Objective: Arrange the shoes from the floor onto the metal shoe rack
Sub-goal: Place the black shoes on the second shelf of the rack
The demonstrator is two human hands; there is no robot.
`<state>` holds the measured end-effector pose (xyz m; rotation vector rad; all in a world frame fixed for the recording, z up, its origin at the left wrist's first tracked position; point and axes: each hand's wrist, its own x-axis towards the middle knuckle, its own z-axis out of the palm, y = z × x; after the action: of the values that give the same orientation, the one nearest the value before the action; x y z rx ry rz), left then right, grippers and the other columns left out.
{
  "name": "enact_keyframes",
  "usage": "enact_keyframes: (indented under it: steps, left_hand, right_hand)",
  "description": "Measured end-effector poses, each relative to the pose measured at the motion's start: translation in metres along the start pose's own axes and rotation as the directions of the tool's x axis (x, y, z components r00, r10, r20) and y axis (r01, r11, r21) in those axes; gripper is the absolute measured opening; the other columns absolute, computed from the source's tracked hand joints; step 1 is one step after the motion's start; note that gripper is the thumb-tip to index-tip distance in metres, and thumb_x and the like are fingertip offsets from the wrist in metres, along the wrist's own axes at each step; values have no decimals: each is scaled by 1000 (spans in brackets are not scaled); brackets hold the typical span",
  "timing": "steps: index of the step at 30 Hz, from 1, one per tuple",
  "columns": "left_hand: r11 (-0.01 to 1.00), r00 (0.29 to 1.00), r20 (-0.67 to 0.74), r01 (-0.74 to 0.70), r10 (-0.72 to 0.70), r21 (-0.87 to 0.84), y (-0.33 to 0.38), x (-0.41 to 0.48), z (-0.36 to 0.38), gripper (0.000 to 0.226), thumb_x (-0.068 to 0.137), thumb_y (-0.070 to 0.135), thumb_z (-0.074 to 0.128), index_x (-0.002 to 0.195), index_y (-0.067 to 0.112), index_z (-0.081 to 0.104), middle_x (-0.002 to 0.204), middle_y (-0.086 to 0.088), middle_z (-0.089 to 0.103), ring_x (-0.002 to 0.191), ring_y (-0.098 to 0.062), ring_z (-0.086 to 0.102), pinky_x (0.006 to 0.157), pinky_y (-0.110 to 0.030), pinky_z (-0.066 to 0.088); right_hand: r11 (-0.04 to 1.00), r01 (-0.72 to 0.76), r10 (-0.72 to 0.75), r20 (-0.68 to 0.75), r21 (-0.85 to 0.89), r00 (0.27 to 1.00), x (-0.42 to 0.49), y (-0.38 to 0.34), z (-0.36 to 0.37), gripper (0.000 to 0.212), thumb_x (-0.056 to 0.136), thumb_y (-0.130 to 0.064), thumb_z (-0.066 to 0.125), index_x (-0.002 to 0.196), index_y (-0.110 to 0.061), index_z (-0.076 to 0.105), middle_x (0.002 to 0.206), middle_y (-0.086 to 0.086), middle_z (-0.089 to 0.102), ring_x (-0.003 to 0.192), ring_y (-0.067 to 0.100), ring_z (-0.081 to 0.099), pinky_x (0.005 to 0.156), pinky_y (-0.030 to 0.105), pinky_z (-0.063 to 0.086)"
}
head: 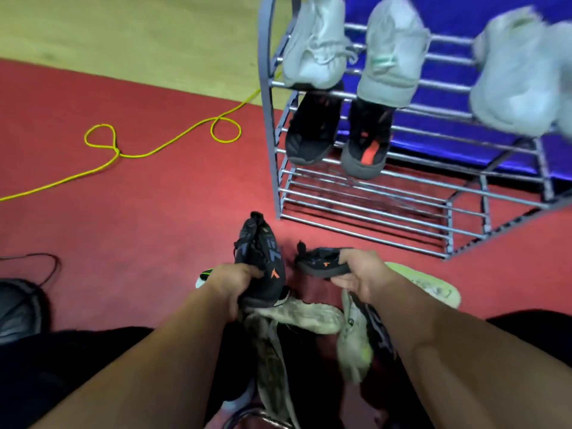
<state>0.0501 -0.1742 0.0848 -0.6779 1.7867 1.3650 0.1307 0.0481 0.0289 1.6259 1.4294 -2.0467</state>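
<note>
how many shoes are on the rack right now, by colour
Pale grey sneakers, top shelf: 3 (the frame edge may hide another)
Black sneakers with orange accents, middle shelf: 2
Total on the metal shoe rack: 5 in clear view

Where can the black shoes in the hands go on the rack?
The bottom shelf is all bare. The middle shelf is free right of the two black shoes. The top shelf is crowded with white shoes.
</note>
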Motion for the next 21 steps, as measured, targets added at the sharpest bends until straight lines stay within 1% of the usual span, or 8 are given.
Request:
enact_keyframes:
  steps: [4,7,9,11,14,16,18,21]
  left_hand:
    - [1000,987,163,3,-1,-9,6,-57,28,16,88,-10,48,80,-5,62,48,-15,60,34,-23,57,36,-28,50]
    - [999,958,287,32,-21,-33,5,-94,44,22,92,-8,39,90,-3,60,56,-15,66,40,-21,65,38,-31,55]
    - [995,941,338,32,1,-91,4,-113,55,22,91,-8,42,103,-5,60,69,-17,71,54,-24,72,44,-35,59]
    - [988,924,382,43,17,-149,2,-130,68,26,89,-6,48,113,-3,59,92,-20,70,79,-30,73,54,-42,62]
    - [982,893,448,36,51,-185,0,-159,83,28,87,-6,50,113,-2,62,107,-21,68,102,-34,68,63,-48,63]
    - [984,875,478,10,77,-177,-1,-175,89,30,85,-6,52,113,-1,63,107,-21,70,103,-34,69,63,-47,63]
    - [985,857,507,-10,96,-170,-1,-188,93,38,83,-6,54,120,0,63,112,-21,71,100,-34,72,63,-43,63]
    - [989,827,553,-28,103,-143,4,-202,101,46,85,-5,55,130,1,61,114,-19,71,90,-31,75,63,-39,62]
  right_hand:
    - [976,-7,13,-26,217,1000,-53,3,-47,26,92,0,48,116,-1,59,105,21,70,83,31,75,65,38,60]
    - [933,31,-11,-57,358,998,-88,5,-85,21,98,-9,46,115,-1,55,104,23,69,82,34,74,61,39,61]
    - [912,56,-33,-61,408,998,-112,6,-107,20,100,-16,50,113,-3,57,106,23,70,78,33,75,53,38,61]
    - [912,100,-76,-76,398,994,-134,6,-129,22,101,-23,53,113,-5,58,98,21,70,65,29,76,49,35,60]
    - [888,196,-156,-128,417,979,-166,5,-159,25,100,-25,57,117,-7,58,100,22,70,62,29,76,50,34,60]
    - [852,272,-209,-185,448,960,-184,6,-178,25,99,-25,58,117,-8,59,102,20,71,66,28,75,55,35,62]
    - [797,333,-240,-243,504,940,-199,8,-194,24,99,-26,57,114,-8,60,92,16,72,63,25,71,55,34,61]
    - [693,391,-268,-287,605,920,-211,12,-208,23,96,-27,55,108,-9,61,76,12,65,54,21,60,44,28,50]
